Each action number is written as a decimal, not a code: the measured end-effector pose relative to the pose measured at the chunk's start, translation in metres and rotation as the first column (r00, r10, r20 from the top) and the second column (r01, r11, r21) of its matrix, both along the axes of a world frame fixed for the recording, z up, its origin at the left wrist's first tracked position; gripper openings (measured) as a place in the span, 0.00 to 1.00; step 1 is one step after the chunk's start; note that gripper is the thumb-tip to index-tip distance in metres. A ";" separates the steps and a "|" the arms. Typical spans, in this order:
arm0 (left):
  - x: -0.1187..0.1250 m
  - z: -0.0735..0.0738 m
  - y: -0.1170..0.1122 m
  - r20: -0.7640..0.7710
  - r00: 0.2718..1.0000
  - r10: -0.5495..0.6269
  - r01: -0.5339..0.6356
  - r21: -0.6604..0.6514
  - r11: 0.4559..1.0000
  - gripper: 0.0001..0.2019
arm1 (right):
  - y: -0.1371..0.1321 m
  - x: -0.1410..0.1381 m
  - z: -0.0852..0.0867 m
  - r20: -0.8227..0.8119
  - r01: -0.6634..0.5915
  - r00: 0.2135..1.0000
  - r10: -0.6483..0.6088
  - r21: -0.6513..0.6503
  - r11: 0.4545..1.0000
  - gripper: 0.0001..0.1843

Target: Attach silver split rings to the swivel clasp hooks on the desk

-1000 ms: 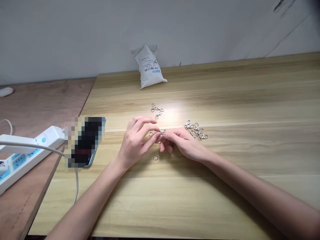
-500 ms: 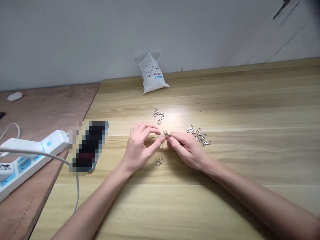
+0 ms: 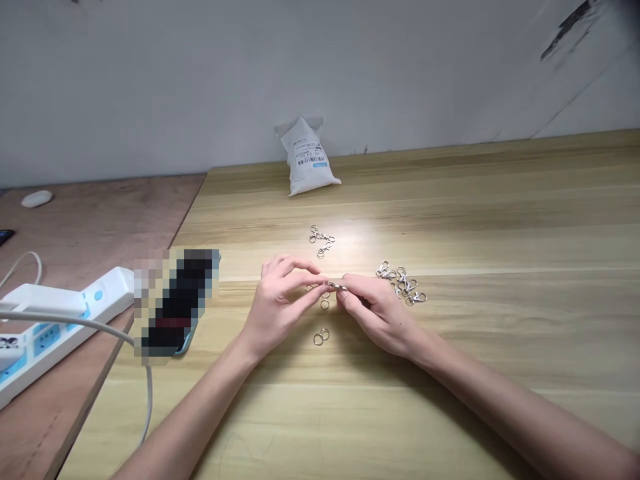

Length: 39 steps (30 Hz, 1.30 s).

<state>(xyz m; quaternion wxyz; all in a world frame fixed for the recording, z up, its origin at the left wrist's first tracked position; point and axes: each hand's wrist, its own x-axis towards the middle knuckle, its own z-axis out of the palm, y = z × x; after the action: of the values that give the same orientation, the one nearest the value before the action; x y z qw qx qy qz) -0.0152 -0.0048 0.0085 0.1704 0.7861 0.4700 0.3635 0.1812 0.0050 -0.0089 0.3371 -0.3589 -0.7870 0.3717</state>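
My left hand (image 3: 280, 300) and my right hand (image 3: 375, 310) meet over the light wooden table (image 3: 450, 220). Between their fingertips sits a small silver clasp (image 3: 336, 286), pinched by my right hand, while my left thumb and forefinger pinch at its near end, perhaps on a small ring. Loose split rings (image 3: 321, 337) lie just below the hands. A pile of silver clasps (image 3: 403, 281) rests to the right of my right hand. A few more clasps (image 3: 321, 240) lie beyond the hands.
A white sealed bag with a barcode label (image 3: 307, 157) leans by the wall. At the left lie a blurred phone (image 3: 175, 300), a white power strip (image 3: 50, 320) with a grey cable, and a reddish table (image 3: 75, 220).
The view has tilted so everything sits lower in the picture. My left fingertips, slightly apart half a second ago, have closed onto the clasp in my right hand.
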 end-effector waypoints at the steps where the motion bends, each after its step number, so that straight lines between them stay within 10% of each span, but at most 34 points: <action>1: -0.001 0.000 0.000 -0.006 1.000 0.002 -0.001 0.026 1.000 0.04 | 0.000 0.000 0.000 -0.005 0.004 1.000 -0.004 0.003 1.000 0.15; 21: 0.000 0.001 -0.002 0.008 1.000 -0.025 0.023 0.180 0.983 0.09 | 0.000 0.001 -0.001 -0.045 0.001 0.999 0.004 0.126 0.992 0.10; 30: 0.005 -0.005 -0.006 0.198 0.980 -0.009 0.018 -0.040 0.999 0.07 | 0.000 0.002 -0.002 -0.039 -0.028 0.999 0.034 0.136 0.990 0.12; 39: 0.001 -0.004 0.001 -0.221 0.975 0.032 0.044 0.332 0.942 0.09 | 0.004 0.003 -0.006 0.240 0.083 0.931 -0.276 0.596 0.799 0.09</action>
<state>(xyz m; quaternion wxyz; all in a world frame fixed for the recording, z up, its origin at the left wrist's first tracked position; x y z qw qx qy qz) -0.0140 -0.0036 0.0041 -0.0185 0.8407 0.4152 0.3471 0.1843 0.0093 -0.0152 0.3338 -0.3685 -0.8674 0.0202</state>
